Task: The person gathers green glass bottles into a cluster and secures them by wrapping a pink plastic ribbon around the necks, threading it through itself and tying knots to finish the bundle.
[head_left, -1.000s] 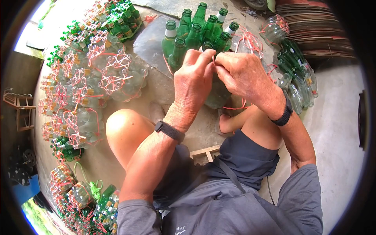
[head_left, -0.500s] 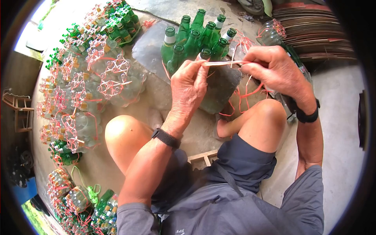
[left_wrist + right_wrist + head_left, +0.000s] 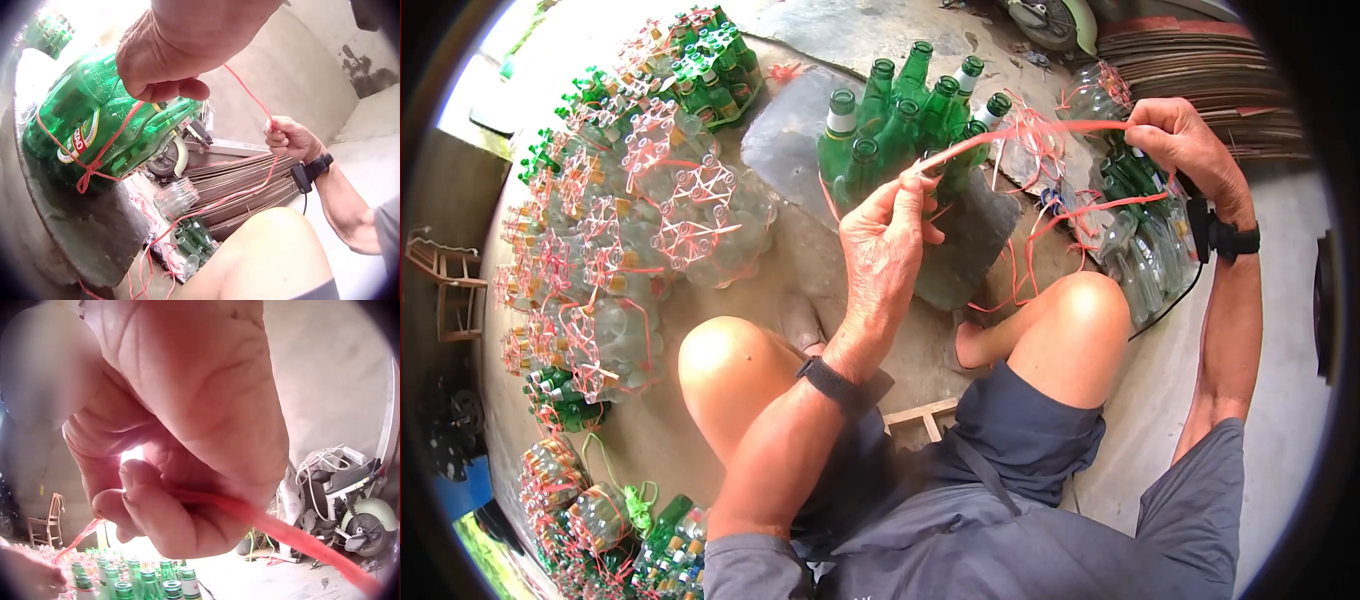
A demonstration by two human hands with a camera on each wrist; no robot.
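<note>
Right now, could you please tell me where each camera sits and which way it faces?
Head: on the person's head, looking forward and down at green bottles; shows arms, legs, left hand and right hand.
Left wrist: on that wrist, looking past its own hand and the bottles toward stacked sheets; shows the right hand and right knee.
Right wrist: on that wrist, looking past its own hand toward a chair and scooter; shows the left hand, blurred.
Head and left wrist share the red string.

At upper right, the right hand [image 3: 1185, 140] pinches a pink string [image 3: 1050, 128] that runs to the left hand [image 3: 882, 240] near the centre, just below upright green bottles [image 3: 912, 75]; tied clear bottles [image 3: 615, 335] crowd the left side
</note>
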